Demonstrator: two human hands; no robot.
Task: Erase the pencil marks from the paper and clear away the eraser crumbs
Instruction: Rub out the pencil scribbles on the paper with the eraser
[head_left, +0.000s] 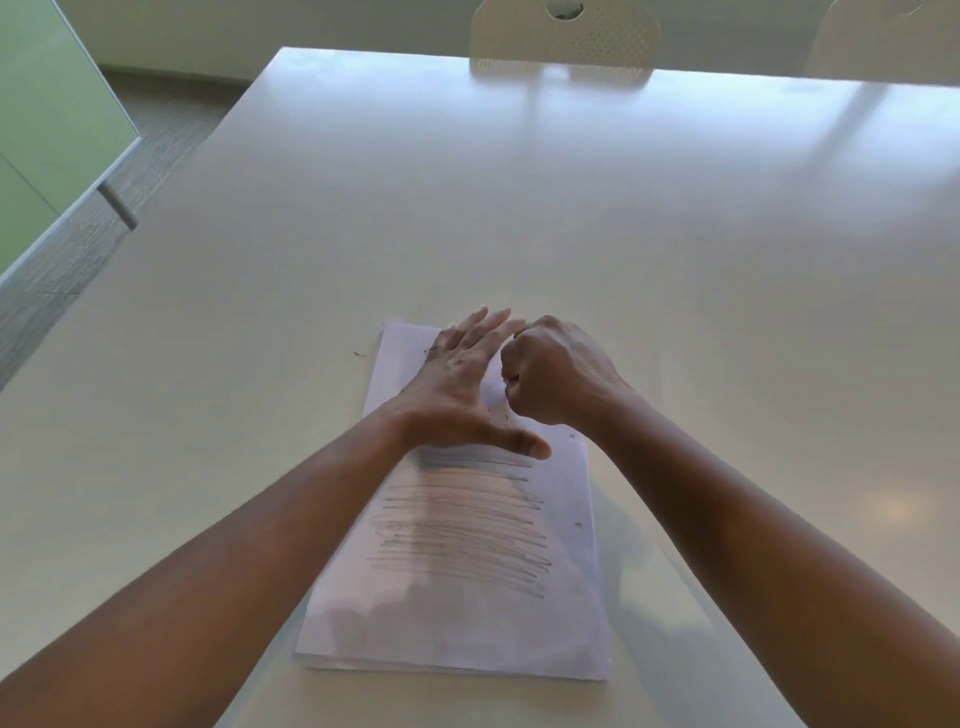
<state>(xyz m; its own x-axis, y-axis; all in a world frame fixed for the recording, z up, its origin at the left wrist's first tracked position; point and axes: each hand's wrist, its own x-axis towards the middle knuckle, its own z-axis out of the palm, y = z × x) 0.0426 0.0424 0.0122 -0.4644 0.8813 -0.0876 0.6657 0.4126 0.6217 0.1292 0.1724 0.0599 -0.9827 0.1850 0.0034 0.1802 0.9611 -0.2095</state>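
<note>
The curled right hand (553, 376) hides whatever it grips; both forearms run off the bottom edge.

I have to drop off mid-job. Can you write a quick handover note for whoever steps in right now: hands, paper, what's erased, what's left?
Left hand: flat on the paper, straight fingers spread, pinning its far half.
Right hand: curled into a fist over the paper's far right part; an eraser may be inside, but none is visible.
Paper: lies on the white table, lengthwise away from the person.
Done: the visible strip between the hands looks mostly clean.
Left: the band of pencil marks across the near half is untouched. A few dark crumbs lie on the table by the far left corner, to be cleared.
</note>
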